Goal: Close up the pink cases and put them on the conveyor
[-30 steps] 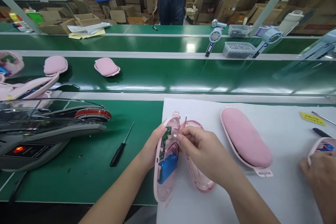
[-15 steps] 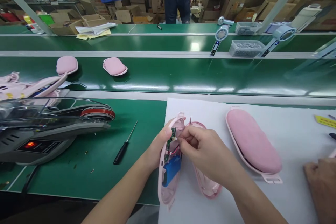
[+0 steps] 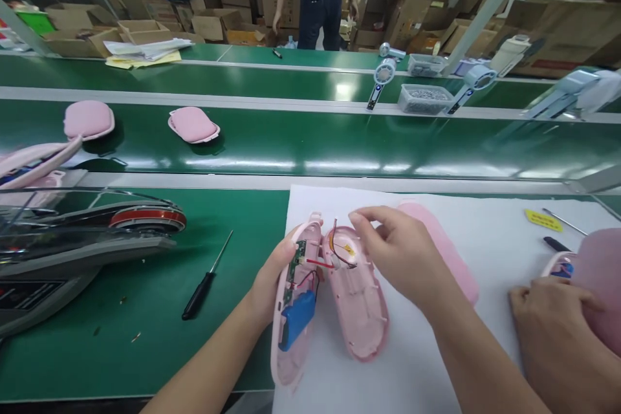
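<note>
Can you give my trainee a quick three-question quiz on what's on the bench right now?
1. True or false: the left hand grips the pink shell half that carries the blue battery and the green circuit board.
2. Which lies on the green mat left of the white sheet? A) black-handled screwdriver B) pair of scissors C) roll of tape
3. Fill in: the right hand is above the ____ shell half, which lies open side up.

Key: 1 true; 2 A; 3 empty (it holds no battery or board, only thin wires near its top end).
</note>
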The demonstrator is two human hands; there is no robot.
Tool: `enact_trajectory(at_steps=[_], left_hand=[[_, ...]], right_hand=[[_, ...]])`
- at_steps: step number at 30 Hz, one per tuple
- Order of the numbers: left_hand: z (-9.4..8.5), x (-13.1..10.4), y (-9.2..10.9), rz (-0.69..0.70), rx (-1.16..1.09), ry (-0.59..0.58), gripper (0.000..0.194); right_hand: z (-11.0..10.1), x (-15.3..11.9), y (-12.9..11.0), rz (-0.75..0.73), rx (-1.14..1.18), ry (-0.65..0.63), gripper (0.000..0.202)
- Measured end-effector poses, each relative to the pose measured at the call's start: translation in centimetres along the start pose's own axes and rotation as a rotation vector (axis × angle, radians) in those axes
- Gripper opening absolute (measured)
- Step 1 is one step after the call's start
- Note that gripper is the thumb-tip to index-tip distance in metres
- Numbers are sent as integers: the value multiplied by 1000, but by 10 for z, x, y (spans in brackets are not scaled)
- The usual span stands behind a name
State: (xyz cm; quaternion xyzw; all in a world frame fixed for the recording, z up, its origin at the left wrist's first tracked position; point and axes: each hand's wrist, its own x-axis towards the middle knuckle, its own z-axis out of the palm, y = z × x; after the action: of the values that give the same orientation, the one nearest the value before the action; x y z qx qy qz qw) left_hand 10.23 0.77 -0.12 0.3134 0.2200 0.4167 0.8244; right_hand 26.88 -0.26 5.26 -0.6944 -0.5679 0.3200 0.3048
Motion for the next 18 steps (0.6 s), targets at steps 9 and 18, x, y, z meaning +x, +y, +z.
enact_trajectory(at_steps=[9, 18], left_hand=[[0, -2, -1, 2, -45, 68, 66], [1, -4, 0, -33, -37, 69, 55]], right_hand=[[8, 22, 3, 53, 249, -165, 21], [14, -15, -3, 129, 439, -374, 25]])
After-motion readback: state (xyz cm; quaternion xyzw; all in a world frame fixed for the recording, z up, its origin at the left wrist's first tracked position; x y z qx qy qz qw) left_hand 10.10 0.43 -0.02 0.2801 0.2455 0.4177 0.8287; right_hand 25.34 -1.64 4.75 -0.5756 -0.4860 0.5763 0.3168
